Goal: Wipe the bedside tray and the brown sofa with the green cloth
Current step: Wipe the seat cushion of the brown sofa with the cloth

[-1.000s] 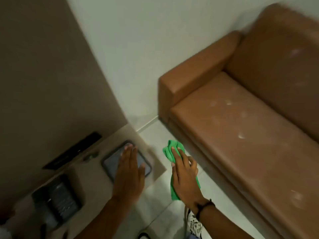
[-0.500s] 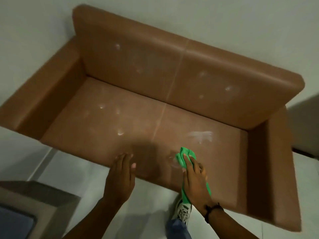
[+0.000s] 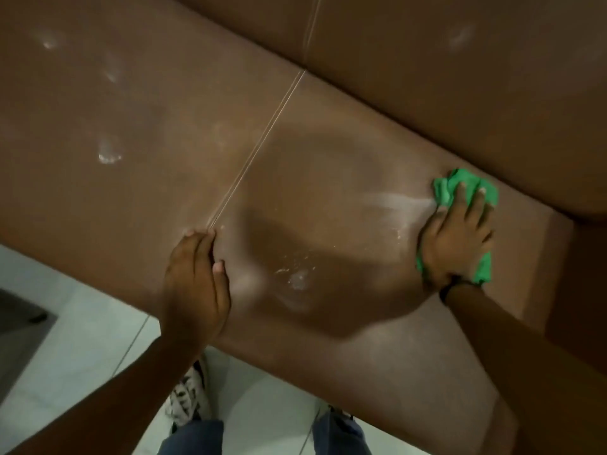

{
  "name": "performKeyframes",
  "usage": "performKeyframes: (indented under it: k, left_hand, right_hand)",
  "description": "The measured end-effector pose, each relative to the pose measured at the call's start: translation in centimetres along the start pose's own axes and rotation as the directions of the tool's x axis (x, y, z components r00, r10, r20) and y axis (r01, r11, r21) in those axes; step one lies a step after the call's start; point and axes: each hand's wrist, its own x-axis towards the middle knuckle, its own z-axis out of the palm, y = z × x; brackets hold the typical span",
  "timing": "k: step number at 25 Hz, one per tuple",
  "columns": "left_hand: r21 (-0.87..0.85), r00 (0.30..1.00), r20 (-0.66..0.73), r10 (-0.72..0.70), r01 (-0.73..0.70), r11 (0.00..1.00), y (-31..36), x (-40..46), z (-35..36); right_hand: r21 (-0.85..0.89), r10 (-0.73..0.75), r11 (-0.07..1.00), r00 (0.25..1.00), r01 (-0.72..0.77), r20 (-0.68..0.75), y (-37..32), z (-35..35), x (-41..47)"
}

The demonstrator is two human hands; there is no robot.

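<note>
The brown sofa [image 3: 147, 126] fills most of the head view, its seat dotted with pale smears and streaks. My right hand [image 3: 456, 238] presses the green cloth [image 3: 460, 182] flat on the seat at the right, close to the backrest, beside a whitish streak. My left hand [image 3: 197, 284] rests palm down on the seat near its front edge, fingers together next to the centre seam. The bedside tray is out of view.
The sofa's right armrest [image 3: 578, 290] rises just beyond the cloth. White tiled floor [image 3: 82, 323] lies in front of the sofa, with my feet on it. A dark corner of furniture [image 3: 19, 320] shows at the left edge.
I have turned from the bedside table and moved close over the sofa. My right hand has carried the cloth from the seat's front to the back right. My left hand now rests on the seat.
</note>
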Motion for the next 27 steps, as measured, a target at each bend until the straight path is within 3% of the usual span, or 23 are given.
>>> performKeyframes:
  k: [2,3,4,6,7,8,9,10,12,13,14,15,16,18,19,20,21,22,23,24,25,27]
  left_hand:
    - [0.032,0.999,-0.018,0.036,-0.035,0.999,-0.4,-0.1,0.3]
    - [0.037,0.999,-0.021,0.041,-0.040,0.999,-0.3,0.0,0.4]
    - [0.034,1.000,-0.022,0.011,-0.010,0.999,0.1,0.3,0.6]
    - [-0.003,0.994,-0.032,-0.102,0.102,0.995,2.0,0.9,0.9]
    - [-0.025,0.988,-0.037,-0.148,0.148,0.989,3.1,1.1,0.8]
    - [-0.037,0.985,-0.039,-0.168,0.167,0.985,3.9,1.4,0.8]
    - [-0.034,0.984,-0.042,-0.174,0.173,0.984,4.5,1.8,1.0]
    - [-0.017,0.983,-0.047,-0.176,0.175,0.984,4.6,1.9,1.2]
    - [0.023,0.986,-0.069,-0.155,0.157,0.987,4.2,2.0,1.5]
    - [0.042,0.987,-0.077,-0.138,0.141,0.989,3.9,1.9,1.8]
    - [0.064,0.989,-0.087,-0.122,0.128,0.990,3.7,1.8,2.1]
    - [0.076,0.989,-0.097,-0.115,0.122,0.990,3.6,1.6,2.4]
    - [0.078,0.988,-0.102,-0.112,0.120,0.990,3.6,1.5,2.4]
    - [0.077,0.991,-0.099,-0.087,0.095,0.993,3.2,1.5,1.8]
    - [0.081,0.995,-0.083,-0.051,0.058,0.995,2.7,1.4,1.5]
    - [0.083,0.998,-0.060,-0.006,0.011,0.996,2.1,1.3,1.2]
    - [0.086,0.998,-0.045,0.032,-0.028,0.996,1.5,1.4,1.0]
    - [0.096,0.998,-0.041,0.050,-0.046,0.994,0.9,1.4,0.8]
    - [0.102,0.998,-0.041,0.051,-0.047,0.994,0.7,1.3,0.9]
    - [0.103,0.998,-0.040,0.038,-0.034,0.994,0.8,1.1,1.1]
    - [0.107,0.999,-0.041,0.031,-0.026,0.994,0.9,1.0,1.4]
    - [0.117,0.998,-0.045,0.040,-0.035,0.993,0.7,1.0,1.6]
  right_hand:
    - [0.013,-0.058,0.998,0.998,0.058,-0.009,-2.8,1.3,0.8]
    - [0.037,-0.180,0.983,0.984,0.180,-0.005,-4.8,1.4,-0.3]
    - [0.061,-0.354,0.934,0.935,0.353,0.013,-6.4,1.3,-2.3]
    - [0.085,-0.664,0.745,0.725,0.661,0.184,-7.0,0.5,-7.1]
    - [0.082,-0.728,0.671,0.633,0.737,0.263,-5.5,-0.2,-8.6]
    - [0.062,-0.740,0.650,0.614,0.757,0.274,-3.4,-0.8,-8.2]
    - [0.034,-0.702,0.693,0.663,0.720,0.260,-1.6,-1.2,-6.1]
    - [-0.016,-0.611,0.776,0.758,0.631,0.228,0.0,-1.1,-3.5]
    - [-0.055,-0.330,0.939,0.936,0.339,0.123,0.1,-0.6,2.5]
    - [-0.049,-0.215,0.974,0.973,0.219,0.084,-1.8,-0.2,4.2]
    - [-0.020,-0.191,0.981,0.981,0.192,0.046,-4.2,0.3,4.0]
    - [0.027,-0.279,0.960,0.959,0.277,0.055,-6.4,0.5,2.2]
    - [0.058,-0.450,0.893,0.887,0.447,0.098,-7.4,0.5,-0.8]
    - [0.097,-0.785,0.597,0.555,0.797,0.274,-4.5,-0.7,-8.1]
    - [0.090,-0.832,0.498,0.445,0.863,0.332,-1.7,-1.6,-9.5]
    - [0.075,-0.830,0.496,0.446,0.865,0.336,0.8,-2.0,-9.1]
    - [0.042,-0.760,0.610,0.569,0.791,0.314,2.2,-2.1,-7.8]
    - [-0.013,-0.604,0.778,0.752,0.629,0.266,2.4,-1.9,-6.3]
    - [-0.030,-0.433,0.894,0.878,0.447,0.202,1.1,-1.5,-5.4]
    - [-0.011,-0.350,0.934,0.924,0.356,0.153,-1.3,-1.1,-5.8]
    - [0.037,-0.377,0.926,0.917,0.375,0.129,-4.6,-0.7,-7.3]
    - [0.108,-0.582,0.813,0.793,0.572,0.183,-9.3,0.2,-13.9]
